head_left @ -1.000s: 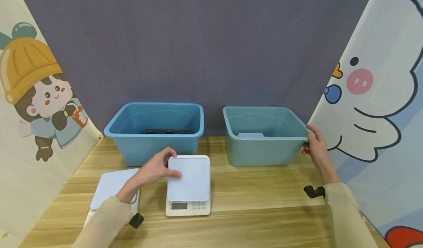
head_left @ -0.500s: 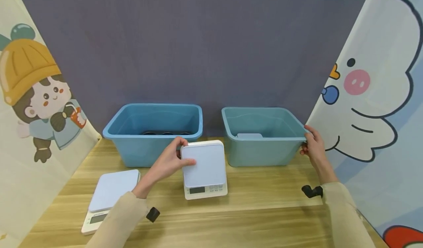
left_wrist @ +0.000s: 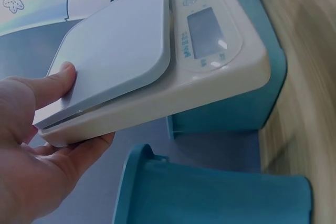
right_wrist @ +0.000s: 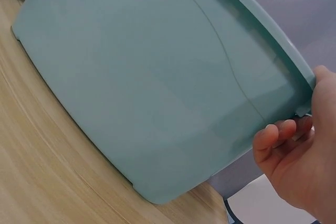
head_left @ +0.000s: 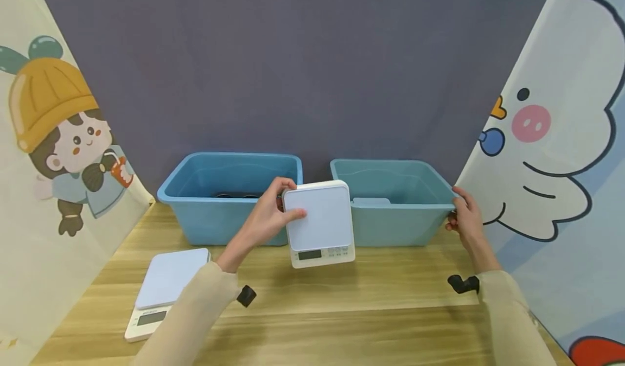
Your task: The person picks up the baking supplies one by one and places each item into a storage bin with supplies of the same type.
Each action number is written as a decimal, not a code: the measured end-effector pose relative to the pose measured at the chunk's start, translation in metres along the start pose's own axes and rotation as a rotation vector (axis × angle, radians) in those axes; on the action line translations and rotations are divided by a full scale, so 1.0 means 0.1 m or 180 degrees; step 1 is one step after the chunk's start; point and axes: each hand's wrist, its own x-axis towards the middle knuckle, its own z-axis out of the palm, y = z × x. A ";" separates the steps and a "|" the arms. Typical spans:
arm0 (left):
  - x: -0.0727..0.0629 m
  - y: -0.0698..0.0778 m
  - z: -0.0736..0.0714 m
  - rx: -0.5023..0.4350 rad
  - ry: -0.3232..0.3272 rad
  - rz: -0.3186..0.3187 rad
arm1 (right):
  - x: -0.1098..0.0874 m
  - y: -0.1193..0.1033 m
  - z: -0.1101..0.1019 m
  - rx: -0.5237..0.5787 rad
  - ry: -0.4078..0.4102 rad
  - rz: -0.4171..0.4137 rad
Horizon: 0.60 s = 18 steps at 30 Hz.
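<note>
Hanging in the air from the left hand (head_left: 267, 218) is a white square-topped plastic kitchen scale (head_left: 318, 219), tilted, its platform facing the head camera — thumb pressed on top, fingers tucked behind and beneath, a pinch at the upper left corner. Its small dark rectangular display (head_left: 310, 255) sits along the lower edge, and the whole thing is clear of the wood-grain tabletop (head_left: 390, 306)! Behind it on the right, here's the grey-green rectangular plastic bin (head_left: 395, 228), and the right hand (head_left: 467, 218) has hold of its rim near the front right corner, fingers curled below the lip. Inside that bin a flat pale object (head_left: 371, 201) peeks past the near rim — too little shows to say what it is. Over to the left stands the bright blue rectangular plastic bin (head_left: 215, 225), with dark items (head_left: 231, 196) partly hidden by its front wall. And nearer the person, a second white plastic kitchen scale (head_left: 168, 282) lies flat on the tabletop, partly covered by the beige left sleeve (head_left: 195, 312)
</note>
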 end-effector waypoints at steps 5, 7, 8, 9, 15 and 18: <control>0.15 0.10 0.04 0.0136 0.0115 0.0094 | 0.06 0.07 -0.06 -0.0025 0.0014 -0.0014; 0.21 0.13 0.06 0.0177 0.0175 0.0147 | 0.07 0.07 -0.06 -0.0067 -0.0005 -0.0021; 0.24 0.15 0.07 0.0186 0.0199 0.0171 | 0.06 0.06 -0.05 -0.0084 -0.0018 -0.0021; 0.26 0.16 0.08 0.0200 0.0228 0.0192 | 0.06 0.05 -0.04 -0.0097 -0.0032 -0.0016; 0.44 0.25 0.14 0.0156 0.0281 0.0272 | -0.03 -0.05 0.04 -0.0062 -0.0045 0.0016; 0.51 0.29 0.15 0.0080 0.0311 0.0292 | -0.06 -0.08 0.06 -0.0050 -0.0034 0.0008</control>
